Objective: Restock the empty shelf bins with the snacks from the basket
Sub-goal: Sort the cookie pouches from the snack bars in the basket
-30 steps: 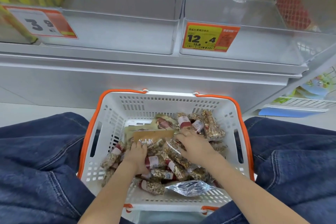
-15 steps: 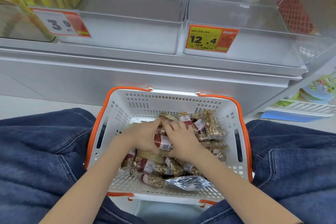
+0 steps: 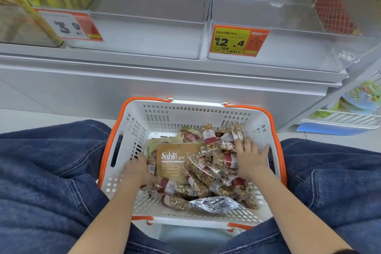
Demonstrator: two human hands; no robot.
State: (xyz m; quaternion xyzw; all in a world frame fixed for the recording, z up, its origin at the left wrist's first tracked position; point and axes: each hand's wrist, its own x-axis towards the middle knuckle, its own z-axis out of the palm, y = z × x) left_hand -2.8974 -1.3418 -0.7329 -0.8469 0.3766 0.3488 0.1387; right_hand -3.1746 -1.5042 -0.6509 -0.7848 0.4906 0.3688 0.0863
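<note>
Resting inside the basket, the left hand lies at the left edge of the snack pile with its fingers curled down among the packs; whether it grips one I cannot tell. The right hand lies flat with fingers spread on the granola bars at the right side, pressing them lightly.

Between both hands lies a flat brown cardboard pack printed "Sable". Around it are many bars in clear crinkled wrap with red and white labels, and one shiny silver foil pouch near the front wall.

The basket is white perforated plastic with orange handles and stands on the floor between the person's knees in blue denim.

Above it, two clear plastic shelf bins stand side by side, the left bin and the right bin. A yellow and orange price tag reads 12.4.
</note>
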